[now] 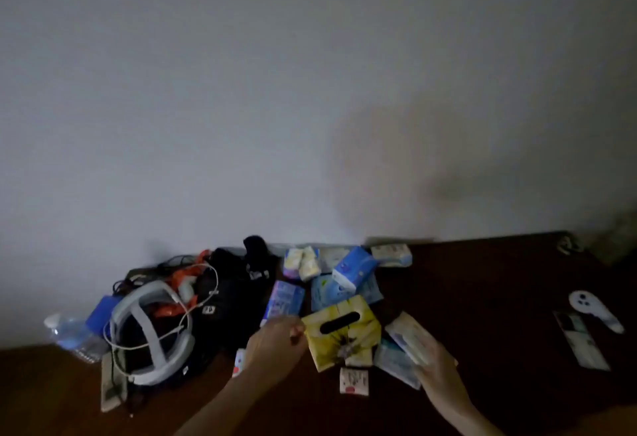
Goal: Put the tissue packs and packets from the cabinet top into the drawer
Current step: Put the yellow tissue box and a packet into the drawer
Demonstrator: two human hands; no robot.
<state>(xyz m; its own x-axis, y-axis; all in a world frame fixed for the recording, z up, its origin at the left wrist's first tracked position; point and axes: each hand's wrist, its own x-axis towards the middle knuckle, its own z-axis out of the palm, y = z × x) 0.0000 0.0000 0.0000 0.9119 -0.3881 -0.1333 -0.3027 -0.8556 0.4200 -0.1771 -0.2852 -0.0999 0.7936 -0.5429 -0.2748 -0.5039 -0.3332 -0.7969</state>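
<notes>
A yellow tissue pack [341, 330] with a dark slot lies in the middle of the dark wooden cabinet top [482, 297]. My left hand [275, 340] pinches its left edge. My right hand [437, 372] grips a pale white-and-blue tissue pack [408, 335] at the yellow pack's right. Behind them lie several blue and white packs, among them a blue one [355, 268] and a purple-blue one [282, 299]. A small white packet with red print [354, 380] lies near the front. The drawer is not in view.
At the left stand a white headset with a cable [151, 328], black bags [238, 284], a plastic bottle [70, 334] and a blue box [100, 315]. A white handheld device [594, 309] and a flat card [580, 340] lie at the right. A plain wall rises behind.
</notes>
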